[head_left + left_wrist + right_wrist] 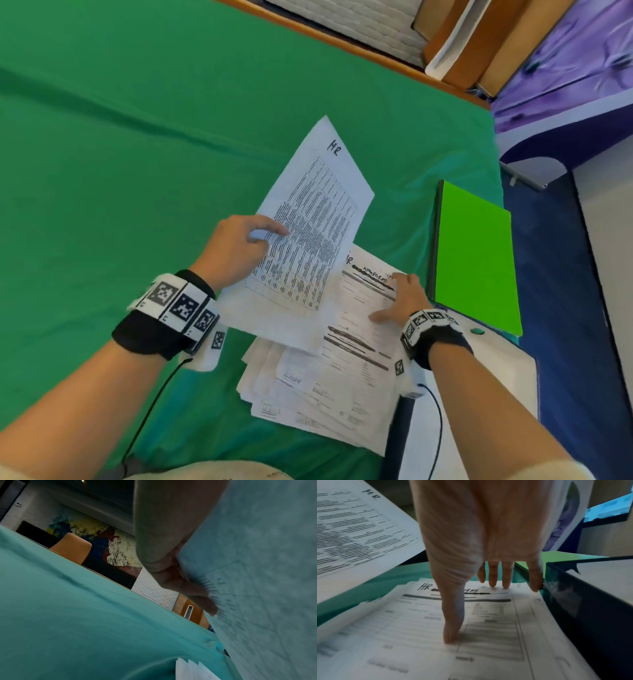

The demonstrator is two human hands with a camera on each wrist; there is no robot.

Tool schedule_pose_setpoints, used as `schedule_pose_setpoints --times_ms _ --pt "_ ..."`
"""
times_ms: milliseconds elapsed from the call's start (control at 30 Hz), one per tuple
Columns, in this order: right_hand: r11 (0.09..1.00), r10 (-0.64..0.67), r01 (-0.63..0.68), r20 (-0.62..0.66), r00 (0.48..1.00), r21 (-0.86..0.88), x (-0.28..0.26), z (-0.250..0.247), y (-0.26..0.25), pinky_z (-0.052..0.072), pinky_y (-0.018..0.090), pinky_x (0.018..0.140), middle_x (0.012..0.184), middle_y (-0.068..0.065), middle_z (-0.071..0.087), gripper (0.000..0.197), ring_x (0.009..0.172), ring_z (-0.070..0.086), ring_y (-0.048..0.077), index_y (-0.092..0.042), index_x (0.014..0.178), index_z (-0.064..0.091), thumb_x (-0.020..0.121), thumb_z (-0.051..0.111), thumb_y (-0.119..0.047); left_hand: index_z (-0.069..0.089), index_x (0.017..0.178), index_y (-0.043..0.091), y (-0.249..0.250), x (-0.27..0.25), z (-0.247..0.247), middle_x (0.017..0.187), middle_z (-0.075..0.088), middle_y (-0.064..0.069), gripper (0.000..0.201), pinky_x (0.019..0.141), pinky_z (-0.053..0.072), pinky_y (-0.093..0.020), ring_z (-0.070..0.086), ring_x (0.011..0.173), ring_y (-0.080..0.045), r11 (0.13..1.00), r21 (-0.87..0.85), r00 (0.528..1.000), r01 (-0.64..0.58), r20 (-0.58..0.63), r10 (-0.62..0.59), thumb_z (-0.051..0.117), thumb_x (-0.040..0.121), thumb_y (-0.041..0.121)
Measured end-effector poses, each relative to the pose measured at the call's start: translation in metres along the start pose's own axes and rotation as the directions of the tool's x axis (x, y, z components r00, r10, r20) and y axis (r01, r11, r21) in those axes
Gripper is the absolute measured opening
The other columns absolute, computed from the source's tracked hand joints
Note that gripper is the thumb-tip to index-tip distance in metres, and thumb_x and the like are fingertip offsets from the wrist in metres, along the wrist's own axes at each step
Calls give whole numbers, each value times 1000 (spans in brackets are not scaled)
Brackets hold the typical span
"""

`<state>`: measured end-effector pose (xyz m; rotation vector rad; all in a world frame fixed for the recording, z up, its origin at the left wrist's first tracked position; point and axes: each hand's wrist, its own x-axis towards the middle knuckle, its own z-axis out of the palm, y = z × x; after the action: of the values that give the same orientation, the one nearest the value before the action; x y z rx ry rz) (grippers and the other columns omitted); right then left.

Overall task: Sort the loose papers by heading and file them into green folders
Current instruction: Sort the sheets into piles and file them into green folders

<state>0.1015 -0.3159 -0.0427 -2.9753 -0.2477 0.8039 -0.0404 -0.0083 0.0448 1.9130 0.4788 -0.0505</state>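
The left hand [236, 251] pinches a single printed sheet [308, 233] by its left edge, thumb on the upper face and the other fingers [204, 601] curled beneath it, so the sheet is lifted and tilted above the green-covered surface [137, 171]. At its top edge "HR" is handwritten in dark ink; below that runs a dense table whose print is too small to read. The right hand [404, 301] lies flat, its fingers [493, 574] straight and slightly spread, with the tips and the thumb pressing on the top page of a loose, fanned stack of papers [325, 387] that lies on the surface at the near edge, partly under the lifted sheet. That top page is headed "HR" in handwriting, followed by a handwritten word partly hidden by the thumb that seems to end in "FORMS", above heavy dark bars and blurred form fields. Just to the right of the stack, near the little finger, lies a closed bright green folder [476, 257] on the surface.
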Motion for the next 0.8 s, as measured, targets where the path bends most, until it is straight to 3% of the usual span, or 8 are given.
schedule_pose_setpoints --times_ms 200,333,433,500,533,600,700,800 --pt "989 58 -52 42 997 -142 14 -5 3 37 53 107 140 7 40 110 134 35 31 -20 140 31 53 86 -59 69 108 30 -10 10 -2 123 62 5 40 35 29 -19 29 38 -5 999 -39 999 34 7 -34 51 94 -2" --pt "981 -41 42 9 999 -191 8 -5 4 44 45 99 126 8 51 66 121 47 30 -18 129 51 75 74 -48 70 107 26 -12 14 -3 115 68 1 36 33 27 -17 27 36 -4 998 -55 999 -9 -54 6 51 94 -2" --pt "983 -184 185 -118 976 -2 -15 -11 6 43 30 69 87 3 56 12 89 57 26 -20 85 58 82 70 -22 71 105 21 -11 16 -14 124 64 1 31 33 30 -18 30 35 -3 992 -101 982 -71 -181 52 52 95 -2" --pt "955 -252 273 -168 953 113 -40 -16 7 33 19 56 65 -6 48 35 67 49 19 -23 64 43 78 71 -9 72 102 28 -12 19 -25 126 63 4 33 40 43 -26 46 45 -13 990 -100 968 -103 -239 76 54 96 1" --pt "938 -262 291 -164 951 189 -52 -19 10 33 16 55 60 -8 48 39 63 48 16 -23 60 41 76 73 -5 71 101 33 -12 19 -30 127 62 5 34 50 50 -36 54 58 -20 989 -99 966 -107 -247 80 55 96 3" --pt "874 -281 296 -97 955 386 -77 -27 16 44 14 64 63 -5 62 33 67 61 12 -18 59 53 74 75 2 71 103 33 -11 18 -37 131 60 5 33 65 54 -36 63 77 -20 984 -136 968 -112 -238 77 57 95 4" --pt "758 -294 239 -10 956 607 -110 -46 23 55 27 70 79 6 74 15 79 71 18 -5 70 70 72 72 10 70 106 29 -9 14 -31 134 58 3 31 50 46 -15 56 58 -2 971 -185 980 -151 -156 122 57 95 2" --pt "723 -313 276 -55 948 633 -130 -60 30 47 12 63 80 4 74 17 75 68 10 -7 72 72 75 68 9 70 109 22 -8 7 -17 134 59 0 31 50 52 -23 50 47 -17 972 -192 988 -138 -96 122 56 94 -2"
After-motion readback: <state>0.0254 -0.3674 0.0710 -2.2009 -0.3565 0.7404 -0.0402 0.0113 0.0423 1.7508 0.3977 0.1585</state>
